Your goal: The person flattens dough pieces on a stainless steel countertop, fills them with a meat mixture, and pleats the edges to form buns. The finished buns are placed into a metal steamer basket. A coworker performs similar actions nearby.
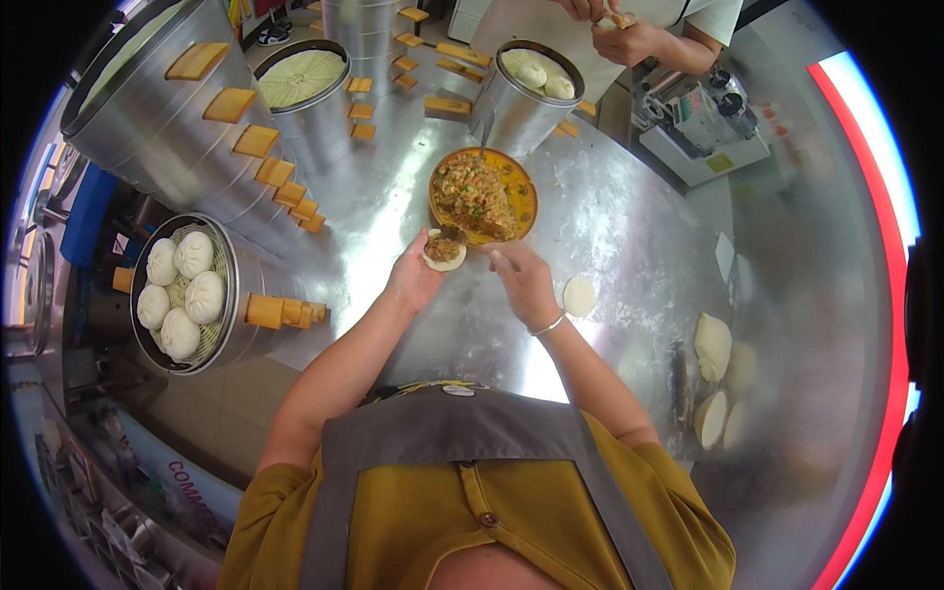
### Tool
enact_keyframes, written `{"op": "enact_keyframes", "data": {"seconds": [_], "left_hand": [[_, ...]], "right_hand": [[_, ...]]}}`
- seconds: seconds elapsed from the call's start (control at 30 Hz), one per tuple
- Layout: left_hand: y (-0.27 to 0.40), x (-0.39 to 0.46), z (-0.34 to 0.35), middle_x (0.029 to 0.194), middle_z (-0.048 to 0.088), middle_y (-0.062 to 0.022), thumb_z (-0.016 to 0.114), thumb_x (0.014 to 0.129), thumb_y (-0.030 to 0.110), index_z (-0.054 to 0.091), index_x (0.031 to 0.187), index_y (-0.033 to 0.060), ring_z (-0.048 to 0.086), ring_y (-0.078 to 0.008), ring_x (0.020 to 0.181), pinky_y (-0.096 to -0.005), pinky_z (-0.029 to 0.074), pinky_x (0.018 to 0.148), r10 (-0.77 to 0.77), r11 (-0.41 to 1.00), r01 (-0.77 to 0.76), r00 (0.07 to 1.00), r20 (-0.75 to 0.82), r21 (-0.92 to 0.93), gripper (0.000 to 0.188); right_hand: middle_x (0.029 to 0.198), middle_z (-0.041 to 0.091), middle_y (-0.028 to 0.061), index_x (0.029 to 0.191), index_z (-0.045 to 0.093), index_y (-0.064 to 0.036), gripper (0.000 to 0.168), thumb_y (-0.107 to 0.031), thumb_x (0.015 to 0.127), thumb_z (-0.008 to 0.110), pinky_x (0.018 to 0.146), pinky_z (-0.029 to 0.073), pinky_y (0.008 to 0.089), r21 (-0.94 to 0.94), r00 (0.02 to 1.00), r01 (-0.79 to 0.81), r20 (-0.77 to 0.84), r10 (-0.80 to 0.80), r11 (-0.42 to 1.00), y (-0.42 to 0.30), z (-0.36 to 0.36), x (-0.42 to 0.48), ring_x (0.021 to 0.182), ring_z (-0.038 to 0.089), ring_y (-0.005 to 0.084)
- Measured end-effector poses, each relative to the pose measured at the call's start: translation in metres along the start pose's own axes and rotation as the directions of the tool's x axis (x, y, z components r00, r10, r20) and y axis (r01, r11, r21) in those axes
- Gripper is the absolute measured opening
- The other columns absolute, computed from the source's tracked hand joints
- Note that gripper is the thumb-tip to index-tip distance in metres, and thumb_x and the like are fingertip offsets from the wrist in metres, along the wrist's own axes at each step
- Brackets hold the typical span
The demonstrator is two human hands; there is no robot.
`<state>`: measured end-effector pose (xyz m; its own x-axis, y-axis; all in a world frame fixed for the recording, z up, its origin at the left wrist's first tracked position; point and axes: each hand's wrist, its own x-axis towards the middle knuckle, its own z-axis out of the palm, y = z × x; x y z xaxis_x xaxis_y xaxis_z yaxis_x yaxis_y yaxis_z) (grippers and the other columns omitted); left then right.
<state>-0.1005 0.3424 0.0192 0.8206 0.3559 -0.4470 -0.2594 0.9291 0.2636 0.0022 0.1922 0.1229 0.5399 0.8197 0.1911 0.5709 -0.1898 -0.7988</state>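
Observation:
On my left hand (417, 276) lies a round dough wrapper (451, 263) with a mound of chopped filling (442, 249) on it. My right hand (522, 276) grips the handle of a small spreading tool (453, 234), whose dark tip touches the filling. Just beyond both hands stands a yellow-brown bowl (526, 193) of chopped filling, with a metal utensil (484, 133) standing in it. Right of my right hand, a flat dough round (580, 296) lies on the metal table (619, 221).
Stacked metal steamers with wooden handles stand left and ahead; one steamer (230, 324) at left holds several pleated buns (203, 297). Another steamer (527, 103) holds buns beyond the bowl. Dough pieces (712, 346) and a scale (700, 118) are at right. A co-worker's hands (627, 44) work opposite.

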Motion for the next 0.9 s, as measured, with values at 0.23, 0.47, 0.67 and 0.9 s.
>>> {"op": "enact_keyframes", "data": {"seconds": [0.23,0.47,0.67,0.9], "left_hand": [[0.002,-0.003,-0.001,0.130,0.056,-0.0108,0.039,0.103,0.032,0.046,0.130,0.0008,0.054,-0.0242,0.120,-0.0382,0.041,0.106,0.001,0.999,-0.001,1.000,0.005,-0.045,0.042],[0.001,-0.005,-0.007,0.126,0.058,-0.0109,0.045,0.101,0.027,0.049,0.127,0.0017,0.055,-0.0237,0.117,-0.0377,0.043,0.104,0.003,0.998,-0.002,1.000,0.007,-0.067,0.036],[0.002,-0.007,-0.014,0.118,0.059,-0.0097,0.060,0.093,0.012,0.050,0.122,0.0005,0.057,-0.0227,0.112,-0.0366,0.045,0.102,0.097,0.990,-0.102,0.994,0.056,0.095,0.033],[0.004,-0.001,-0.014,0.119,0.058,-0.0107,0.061,0.089,0.003,0.049,0.123,0.0011,0.058,-0.0217,0.111,-0.0361,0.047,0.101,0.090,0.979,-0.104,0.992,0.086,0.175,0.036]], "right_hand": [[0.082,0.061,0.0130,0.101,0.068,-0.003,0.015,-0.010,0.091,0.060,0.073,0.048,0.0370,-0.004,0.994,0.106,-0.005,-0.106,0.994,-0.015,0.002,-0.003,0.080,0.059,0.0298],[0.082,0.061,0.0134,0.102,0.068,-0.002,0.017,-0.012,0.093,0.057,0.073,0.048,0.0358,0.050,1.000,-0.002,-0.004,0.002,0.999,-0.015,-0.002,-0.002,0.079,0.059,0.0289],[0.085,0.063,0.0139,0.101,0.068,-0.001,0.018,-0.013,0.094,0.056,0.074,0.049,0.0357,-0.102,0.997,-0.041,-0.072,0.034,0.994,0.007,-0.012,0.009,0.081,0.060,0.0288],[0.089,0.064,0.0150,0.098,0.068,-0.001,0.016,-0.011,0.092,0.058,0.076,0.050,0.0385,-0.135,0.992,0.056,-0.104,-0.070,0.989,0.007,-0.002,-0.001,0.085,0.061,0.0323]]}}
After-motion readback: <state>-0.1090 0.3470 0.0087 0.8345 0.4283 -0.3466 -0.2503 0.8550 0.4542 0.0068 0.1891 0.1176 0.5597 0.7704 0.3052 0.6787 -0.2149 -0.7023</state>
